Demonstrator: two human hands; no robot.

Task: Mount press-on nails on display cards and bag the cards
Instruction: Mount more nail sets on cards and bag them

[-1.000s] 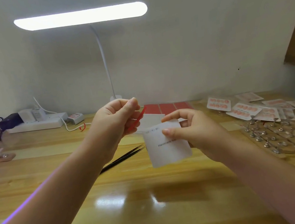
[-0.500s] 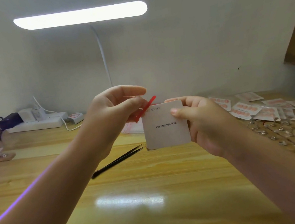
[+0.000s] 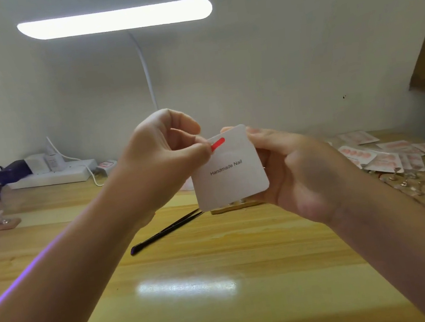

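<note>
The right hand grips a white square paper card printed "Handmade Nail" by its right edge, above the yellow wooden table — the left hand pinches a small red strip at the card's top-left corner.

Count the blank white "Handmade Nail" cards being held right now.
1. The white card is held up over the wooden desk by the right hand, while the left hand pinches a red strip at its top edge. Another could be hidden behind it.
</note>
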